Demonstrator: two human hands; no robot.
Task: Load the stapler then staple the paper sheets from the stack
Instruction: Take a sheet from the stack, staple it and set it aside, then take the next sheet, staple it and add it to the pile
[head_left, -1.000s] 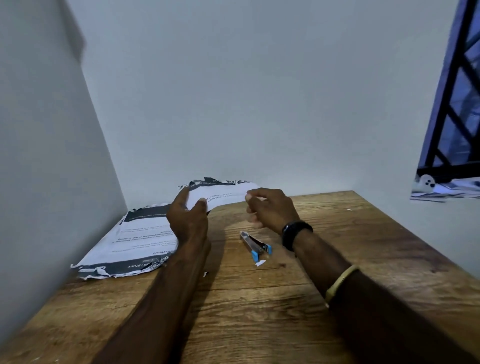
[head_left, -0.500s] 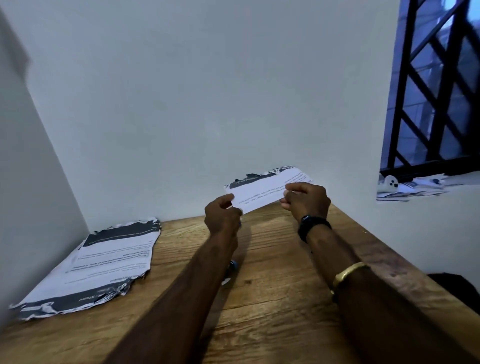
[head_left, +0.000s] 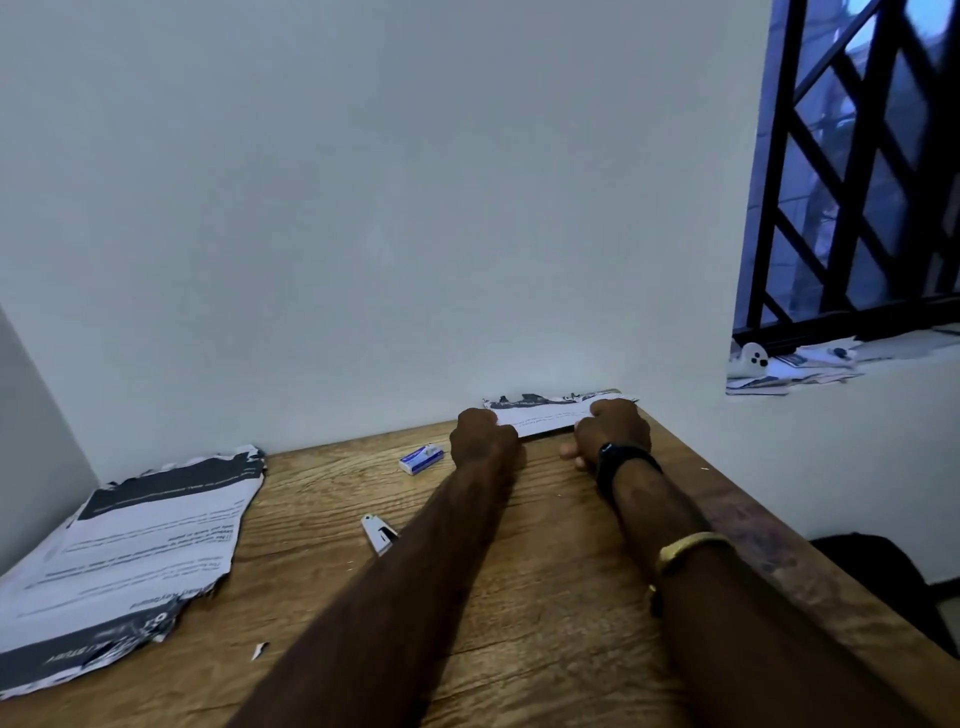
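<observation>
A stack of printed paper sheets (head_left: 130, 551) with torn dark edges lies at the table's left. Both hands hold a few sheets (head_left: 545, 415) low over the far right corner of the wooden table (head_left: 519, 649). My left hand (head_left: 480, 439) grips their left end and my right hand (head_left: 613, 431) grips their right end. The small stapler (head_left: 378, 532) lies on the table beside my left forearm, partly hidden by it. A small blue and white staple box (head_left: 421, 458) sits left of my left hand.
White walls close the table at the back and left. The table's right edge runs diagonally past my right arm. A barred window (head_left: 857, 171) with clutter on its sill (head_left: 789, 364) is at the upper right. A paper scrap (head_left: 258, 649) lies near the front.
Both hands carried the sheets from mid-air down to the far right corner of the table. The view swung right, bringing the staple box into view.
</observation>
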